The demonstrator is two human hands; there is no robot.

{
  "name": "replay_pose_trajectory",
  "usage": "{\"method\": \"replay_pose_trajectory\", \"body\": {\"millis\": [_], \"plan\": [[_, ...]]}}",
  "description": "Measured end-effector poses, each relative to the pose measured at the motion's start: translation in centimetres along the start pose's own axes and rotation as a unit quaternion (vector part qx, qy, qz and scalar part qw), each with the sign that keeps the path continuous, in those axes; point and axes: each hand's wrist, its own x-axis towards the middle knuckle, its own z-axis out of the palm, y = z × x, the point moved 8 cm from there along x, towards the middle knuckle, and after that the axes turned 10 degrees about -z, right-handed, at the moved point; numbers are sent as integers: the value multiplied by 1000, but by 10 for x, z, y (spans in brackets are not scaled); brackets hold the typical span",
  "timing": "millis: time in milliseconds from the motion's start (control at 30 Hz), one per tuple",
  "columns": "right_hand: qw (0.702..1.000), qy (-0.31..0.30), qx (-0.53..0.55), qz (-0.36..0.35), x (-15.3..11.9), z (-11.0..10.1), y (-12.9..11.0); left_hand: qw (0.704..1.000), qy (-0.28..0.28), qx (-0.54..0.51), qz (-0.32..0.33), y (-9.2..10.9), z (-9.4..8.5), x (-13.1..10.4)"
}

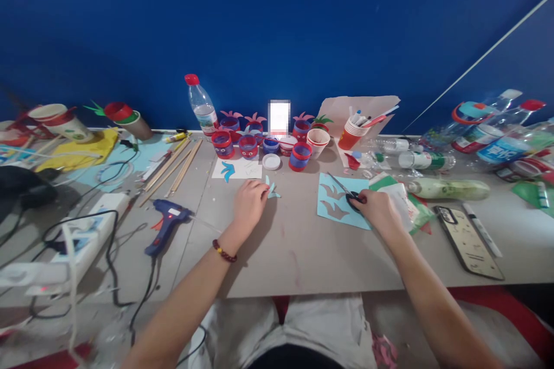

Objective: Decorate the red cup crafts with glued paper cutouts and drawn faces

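Observation:
Pinched at its edge, a small light-blue paper cutout (272,189) with leaf-like points is at the fingertips of my left hand (250,203), low over the table. My right hand (384,214) has its fingers on the black handles of a pair of scissors (341,183). The blades point away to the left, over a light-blue paper sheet (324,207) with leaf-shaped holes cut in it. A darker blue leaf cutout (227,170) lies on a white paper piece (215,170) beyond my left hand. A white lid (271,162) is nearby.
Decorated red-and-purple cups (300,157) stand at the back by a bottle (201,106). Left are a blue glue gun (169,225), wooden sticks (173,167) and a cabled power strip (93,230). Right lie plastic bottles (450,188), a phone (470,245) and a pen cup (350,137).

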Motion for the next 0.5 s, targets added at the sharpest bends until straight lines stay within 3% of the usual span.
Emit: {"method": "replay_pose_trajectory", "body": {"millis": [333,500], "plan": [[1000,14,-1,-18,-3,-1,-7,999,11,46,-8,-5,-3,2],[996,81,12,-34,-21,-14,-18,998,17,64,-3,8,-19,4]]}}
